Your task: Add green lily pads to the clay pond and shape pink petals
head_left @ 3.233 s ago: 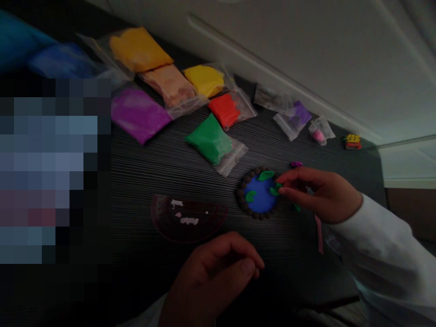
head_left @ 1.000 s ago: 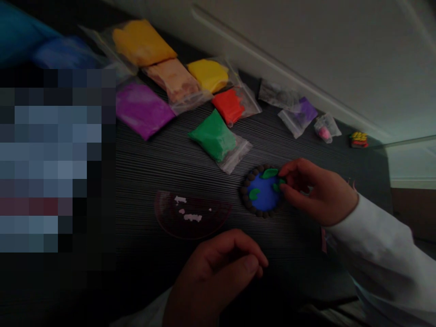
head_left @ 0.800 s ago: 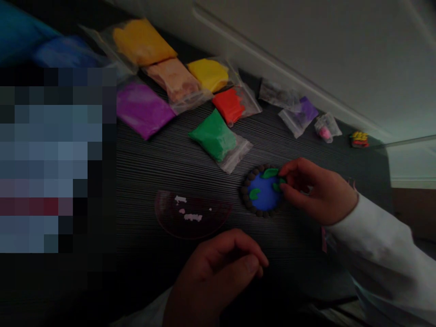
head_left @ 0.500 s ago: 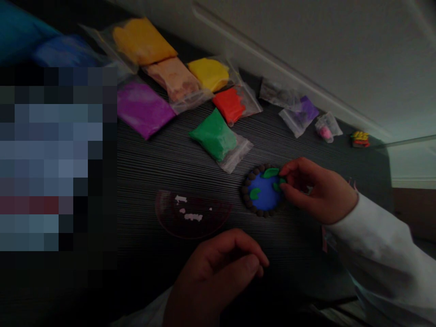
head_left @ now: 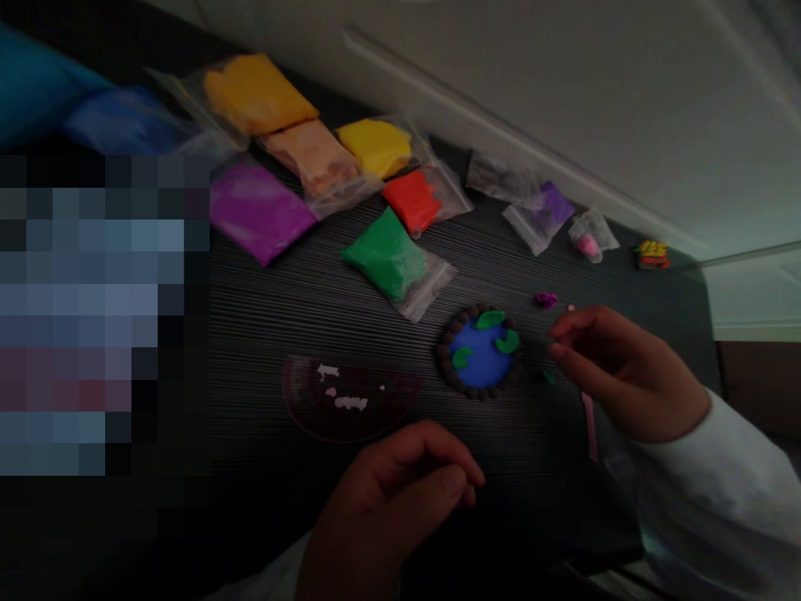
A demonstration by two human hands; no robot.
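Observation:
A small clay pond (head_left: 481, 355) lies on the dark table, with a blue disc inside a ring of brown balls. On its surface sit a long green leaf (head_left: 491, 320) and notched green pads (head_left: 507, 341). My right hand (head_left: 632, 371) hovers just right of the pond, thumb and index finger slightly apart and nothing visible between them. Below the pond, my left hand (head_left: 400, 492) is loosely curled, with a gap between thumb and index finger and nothing seen in it. Left of the pond is a clear half-round protractor (head_left: 300, 396) bearing white scraps (head_left: 350, 403).
Bags of green (head_left: 391, 255), red (head_left: 413, 200), yellow (head_left: 374, 146) and purple clay (head_left: 259, 209) lie behind. Close to my right hand are a magenta piece (head_left: 546, 300), a green bit (head_left: 549, 377) and a pink strip (head_left: 590, 427). A pale panel (head_left: 531, 92) borders the table's back.
My right hand has let go of the green pad at the pond's right rim and moved away to the right. The pad stays on the blue surface. My left hand has barely moved.

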